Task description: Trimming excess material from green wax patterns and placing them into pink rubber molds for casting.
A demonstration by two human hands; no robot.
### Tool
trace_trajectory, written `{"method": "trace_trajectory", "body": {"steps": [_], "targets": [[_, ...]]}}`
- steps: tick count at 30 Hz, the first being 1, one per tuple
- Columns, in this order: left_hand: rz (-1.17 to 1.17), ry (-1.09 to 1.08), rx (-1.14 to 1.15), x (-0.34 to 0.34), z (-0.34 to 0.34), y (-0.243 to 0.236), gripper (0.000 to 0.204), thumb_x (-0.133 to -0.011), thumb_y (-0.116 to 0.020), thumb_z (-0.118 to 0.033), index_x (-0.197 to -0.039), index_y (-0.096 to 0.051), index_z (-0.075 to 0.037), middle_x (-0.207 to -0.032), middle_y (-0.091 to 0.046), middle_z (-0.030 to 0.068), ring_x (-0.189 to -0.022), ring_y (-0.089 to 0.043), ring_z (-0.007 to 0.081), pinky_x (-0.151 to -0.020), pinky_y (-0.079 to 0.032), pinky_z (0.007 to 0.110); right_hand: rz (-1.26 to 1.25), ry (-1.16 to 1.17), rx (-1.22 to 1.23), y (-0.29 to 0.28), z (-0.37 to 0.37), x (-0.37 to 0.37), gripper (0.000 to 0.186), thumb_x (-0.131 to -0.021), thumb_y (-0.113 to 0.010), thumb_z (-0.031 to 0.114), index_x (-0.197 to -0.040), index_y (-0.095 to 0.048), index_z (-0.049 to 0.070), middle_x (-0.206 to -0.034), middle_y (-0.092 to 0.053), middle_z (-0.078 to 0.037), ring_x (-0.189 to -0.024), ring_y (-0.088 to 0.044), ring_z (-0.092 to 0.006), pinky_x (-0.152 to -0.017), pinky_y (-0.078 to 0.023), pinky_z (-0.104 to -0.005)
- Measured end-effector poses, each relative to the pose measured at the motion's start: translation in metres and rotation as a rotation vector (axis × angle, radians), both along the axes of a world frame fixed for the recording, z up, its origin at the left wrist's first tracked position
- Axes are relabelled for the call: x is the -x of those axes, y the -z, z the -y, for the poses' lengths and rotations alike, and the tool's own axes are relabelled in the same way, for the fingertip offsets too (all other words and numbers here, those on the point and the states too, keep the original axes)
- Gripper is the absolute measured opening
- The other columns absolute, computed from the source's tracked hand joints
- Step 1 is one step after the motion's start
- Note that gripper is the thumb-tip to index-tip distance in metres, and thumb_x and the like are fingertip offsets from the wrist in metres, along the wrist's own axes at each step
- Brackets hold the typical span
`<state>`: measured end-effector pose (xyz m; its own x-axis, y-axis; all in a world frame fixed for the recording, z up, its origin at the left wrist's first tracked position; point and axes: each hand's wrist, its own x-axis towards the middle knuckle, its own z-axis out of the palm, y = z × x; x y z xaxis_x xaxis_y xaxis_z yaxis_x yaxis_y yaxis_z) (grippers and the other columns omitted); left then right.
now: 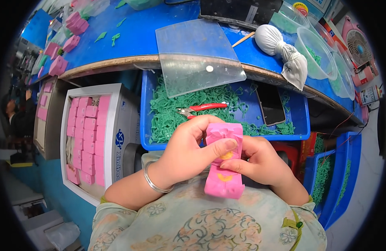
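In front of my lap, both hands hold a pink rubber mould [224, 188] opened lengthwise, with yellow marks on its inner faces. My left hand [186, 146] is wrapped round the upper part, thumb pressed across it. My right hand [262, 161] grips the right side with its thumb on the middle, near the yellow. Some right fingers are hidden behind the mould. Just beyond my hands, red-handled cutters [205, 107] lie on a heap of small green lattice-like pieces [168, 129] in a blue tray [145, 129].
A clear sheet [197, 50] overhangs the blue table's [134, 33] edge. A tied white cloth bundle [270, 39] and clear bowls [314, 54] stand at right. A phone [271, 104] lies in the tray. A box [113, 167] of pink blocks [89, 136] stands at left; blue bins [343, 184] at right.
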<state>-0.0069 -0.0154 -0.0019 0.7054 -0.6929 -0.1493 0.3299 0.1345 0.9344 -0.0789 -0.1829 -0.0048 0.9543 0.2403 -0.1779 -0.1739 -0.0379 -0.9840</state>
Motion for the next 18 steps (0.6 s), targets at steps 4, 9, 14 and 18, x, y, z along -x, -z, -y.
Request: {"method": "trace_trajectory", "body": {"steps": [4, 9, 14, 18], "targets": [[-0.163, 0.061, 0.015, -0.005, -0.003, 0.005, 0.029, -0.082, -0.065, -0.017, -0.101, -0.054, 0.001, -0.091, -0.061, 0.0076, -0.081, -0.058, 0.0121, -0.071, -0.048, 0.026, 0.101, -0.028, 0.151, -0.002, 0.000, -0.001, 0.024, -0.078, -0.069, 0.017, -0.089, -0.058, -0.001, -0.072, -0.062, -0.008, -0.063, -0.056, -0.0099, -0.056, -0.044, -0.0258], [-0.199, 0.047, 0.061, -0.007, 0.000, 0.006, 0.024, -0.083, -0.064, -0.016, -0.098, -0.054, 0.001, -0.089, -0.060, 0.0057, -0.079, -0.058, 0.0106, -0.070, -0.048, 0.025, 0.150, -0.020, 0.174, 0.001, 0.000, -0.004, 0.023, -0.078, -0.069, 0.018, -0.088, -0.058, 0.000, -0.071, -0.061, -0.009, -0.059, -0.056, -0.0130, -0.054, -0.044, -0.0264], [-0.200, 0.017, 0.070, -0.008, 0.003, 0.004, 0.018, -0.084, -0.063, -0.011, -0.095, -0.054, 0.000, -0.089, -0.060, 0.0043, -0.080, -0.057, 0.0089, -0.072, -0.048, 0.024, 0.114, 0.009, 0.111, 0.005, 0.001, -0.008, 0.023, -0.079, -0.069, 0.018, -0.087, -0.058, -0.001, -0.070, -0.061, -0.010, -0.058, -0.056, -0.0141, -0.053, -0.043, -0.0269], [-0.152, -0.039, 0.065, -0.005, 0.006, 0.004, 0.019, -0.083, -0.063, -0.009, -0.097, -0.053, 0.000, -0.090, -0.060, 0.0044, -0.081, -0.057, 0.0088, -0.072, -0.048, 0.024, 0.037, -0.002, 0.105, 0.002, 0.001, -0.011, 0.024, -0.079, -0.069, 0.016, -0.092, -0.059, -0.002, -0.076, -0.062, -0.009, -0.065, -0.058, -0.0111, -0.058, -0.046, -0.0257]]}}
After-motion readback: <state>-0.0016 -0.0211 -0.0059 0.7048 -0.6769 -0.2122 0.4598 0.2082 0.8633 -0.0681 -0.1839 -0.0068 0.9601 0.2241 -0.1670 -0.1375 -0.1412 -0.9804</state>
